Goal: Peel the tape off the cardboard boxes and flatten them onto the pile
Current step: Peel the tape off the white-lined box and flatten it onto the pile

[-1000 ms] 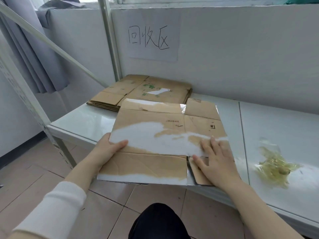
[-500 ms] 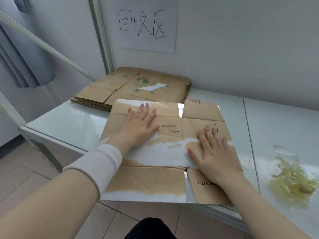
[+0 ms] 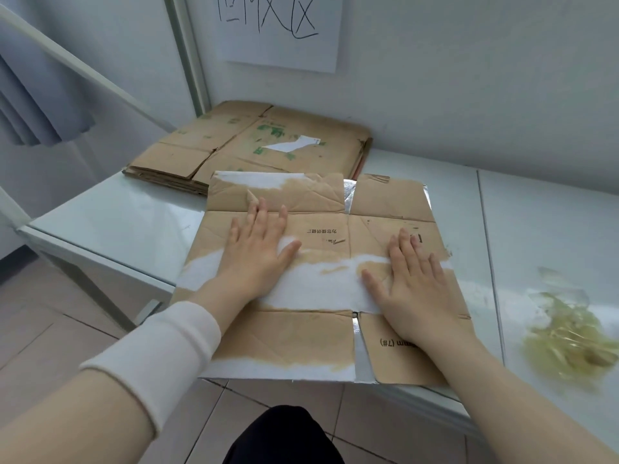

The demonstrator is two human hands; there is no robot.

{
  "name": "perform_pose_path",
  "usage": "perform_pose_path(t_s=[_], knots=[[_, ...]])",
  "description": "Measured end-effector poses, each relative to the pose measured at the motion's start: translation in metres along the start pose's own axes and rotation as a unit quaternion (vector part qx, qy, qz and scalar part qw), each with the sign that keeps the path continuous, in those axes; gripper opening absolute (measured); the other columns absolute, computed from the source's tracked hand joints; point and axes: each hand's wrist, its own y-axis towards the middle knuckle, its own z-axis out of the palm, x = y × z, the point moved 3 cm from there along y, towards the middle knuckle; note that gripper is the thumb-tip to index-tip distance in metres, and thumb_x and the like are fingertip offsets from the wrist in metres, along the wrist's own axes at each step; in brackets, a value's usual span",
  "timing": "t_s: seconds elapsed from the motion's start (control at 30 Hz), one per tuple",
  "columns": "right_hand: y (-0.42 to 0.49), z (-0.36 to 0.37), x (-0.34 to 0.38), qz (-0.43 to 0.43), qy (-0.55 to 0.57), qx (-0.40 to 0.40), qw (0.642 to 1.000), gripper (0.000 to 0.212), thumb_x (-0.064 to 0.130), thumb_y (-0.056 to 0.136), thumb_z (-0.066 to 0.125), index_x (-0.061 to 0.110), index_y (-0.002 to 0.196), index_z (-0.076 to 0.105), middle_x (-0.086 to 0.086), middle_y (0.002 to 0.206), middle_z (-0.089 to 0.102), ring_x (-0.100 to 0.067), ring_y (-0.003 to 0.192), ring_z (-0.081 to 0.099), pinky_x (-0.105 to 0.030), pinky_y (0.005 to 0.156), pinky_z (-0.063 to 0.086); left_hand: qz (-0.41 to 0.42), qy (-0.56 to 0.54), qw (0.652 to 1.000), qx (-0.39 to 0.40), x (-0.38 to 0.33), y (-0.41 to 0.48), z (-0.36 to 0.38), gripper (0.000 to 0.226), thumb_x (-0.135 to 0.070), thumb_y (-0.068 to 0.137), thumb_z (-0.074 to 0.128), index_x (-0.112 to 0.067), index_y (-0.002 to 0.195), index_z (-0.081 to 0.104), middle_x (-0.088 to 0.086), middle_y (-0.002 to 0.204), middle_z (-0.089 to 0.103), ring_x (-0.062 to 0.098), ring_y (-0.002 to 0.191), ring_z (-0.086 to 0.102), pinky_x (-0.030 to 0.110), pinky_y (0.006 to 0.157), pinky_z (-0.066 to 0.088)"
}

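1. A flat cardboard box (image 3: 284, 339) lies on the white table (image 3: 110, 226), right in front of the person.
2. The left hand (image 3: 258, 252) lies flat on the left half of the box. Its grip is open, with the fingers straight and a little spread, pressing down on the cardboard.
3. The right hand (image 3: 415, 289) lies flat on the right half of the box. Its grip is open too, palm down, and it holds nothing.
4. The two hands are apart, with bare cardboard between them.
5. The box is brown with torn white patches across the middle and along the near edge. Shiny silver shows in the gaps between its flaps.
6. The near left corner of the box sticks out past the table edge, over the tiled floor (image 3: 50, 329).
7. The pile (image 3: 234, 139) of flat cardboard sits behind the box, against the wall. The far edge of the box is just beside it. I cannot tell if they touch.
8. A crumpled, yellowish wad of clear tape (image 3: 569, 336) lies on the table to the right, well apart from the box.
9. A white sleeve (image 3: 160, 346) covers the left forearm.
10. A paper sign (image 3: 281, 28) with black marks hangs on the wall above the pile.
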Motion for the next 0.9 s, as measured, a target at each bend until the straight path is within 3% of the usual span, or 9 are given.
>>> perform_pose_path(t_s=[0.1,0.2,0.4,0.5,0.63,0.7,0.8,0.9], knots=[[0.000,-0.001,-0.001,0.000,-0.006,0.001,1.000,0.091,0.072,0.074,-0.001,0.017,0.147,-0.011,0.003,0.154,-0.022,-0.010,0.141,-0.020,-0.033,0.116,-0.011,-0.021,0.002,1.000,0.002,0.016,-0.019,0.003,0.070,-0.063,0.089,0.014,-0.032,0.148,-0.005,0.006,0.157,-0.016,0.017,0.144,-0.016,0.040,0.116,-0.010],[-0.003,-0.004,0.000,0.000,-0.013,0.009,1.000,0.076,0.059,0.090,0.016,0.015,0.146,-0.012,0.001,0.154,-0.023,-0.011,0.141,-0.021,-0.034,0.116,-0.011,-0.054,-0.009,0.998,-0.003,0.025,-0.026,0.002,0.067,-0.062,0.091,0.021,-0.035,0.148,-0.001,0.006,0.157,-0.014,0.019,0.145,-0.014,0.043,0.117,-0.008],[-0.029,-0.001,-0.011,0.008,-0.049,0.003,0.999,0.081,0.065,0.080,-0.002,0.020,0.146,-0.013,0.006,0.154,-0.022,-0.008,0.140,-0.021,-0.031,0.114,-0.013,-0.065,-0.009,0.998,-0.016,0.024,-0.025,0.003,0.066,-0.061,0.090,0.023,-0.038,0.147,0.000,0.004,0.158,-0.012,0.020,0.145,-0.012,0.048,0.116,-0.007],[-0.026,0.001,-0.010,0.017,-0.042,0.007,0.999,0.074,0.062,0.088,0.009,0.021,0.147,-0.011,0.006,0.155,-0.019,-0.008,0.141,-0.019,-0.033,0.116,-0.011,-0.073,-0.011,0.997,-0.026,0.024,-0.023,0.004,0.066,-0.062,0.089,0.024,-0.038,0.147,0.004,0.004,0.158,-0.008,0.020,0.145,-0.010,0.049,0.115,-0.007],[-0.031,-0.002,-0.009,0.012,-0.024,-0.019,0.999,0.081,0.067,0.079,0.004,0.024,0.147,-0.007,0.005,0.156,-0.015,-0.010,0.142,-0.016,-0.034,0.116,-0.011,-0.170,-0.038,0.984,-0.048,0.030,-0.036,-0.001,0.072,-0.069,0.085,0.026,-0.033,0.146,0.015,0.015,0.157,-0.001,0.028,0.145,-0.008,0.057,0.112,-0.005],[-0.033,-0.004,-0.010,0.031,0.000,-0.029,0.999,0.081,0.070,0.078,0.008,0.029,0.147,-0.002,-0.001,0.156,-0.012,-0.017,0.143,-0.015,-0.036,0.117,-0.010,-0.236,-0.080,0.968,-0.042,0.039,-0.049,-0.004,0.078,-0.070,0.083,0.032,-0.026,0.146,0.018,0.020,0.155,0.006,0.034,0.144,0.000,0.055,0.113,0.003],[-0.035,-0.007,-0.010,0.085,0.009,-0.027,0.996,0.073,0.071,0.083,0.020,0.038,0.145,0.003,-0.012,0.155,-0.014,-0.031,0.142,-0.016,-0.046,0.115,-0.005,-0.259,-0.177,0.946,-0.075,0.050,-0.064,-0.023,0.084,-0.060,0.080,0.054,-0.011,0.142,0.025,0.020,0.142,0.037,0.036,0.133,0.030,0.046,0.110,0.025],[-0.040,-0.011,-0.007,0.097,0.023,-0.022,0.995,0.070,0.071,0.083,0.023,0.043,0.144,0.004,-0.015,0.154,-0.013,-0.035,0.141,-0.012,-0.050,0.114,0.004,-0.303,-0.345,0.884,-0.082,0.067,-0.069,-0.052,0.069,-0.044,0.077,0.070,-0.003,0.128,0.047,0.017,0.123,0.058,0.036,0.113,0.053,0.043,0.097,0.042]])
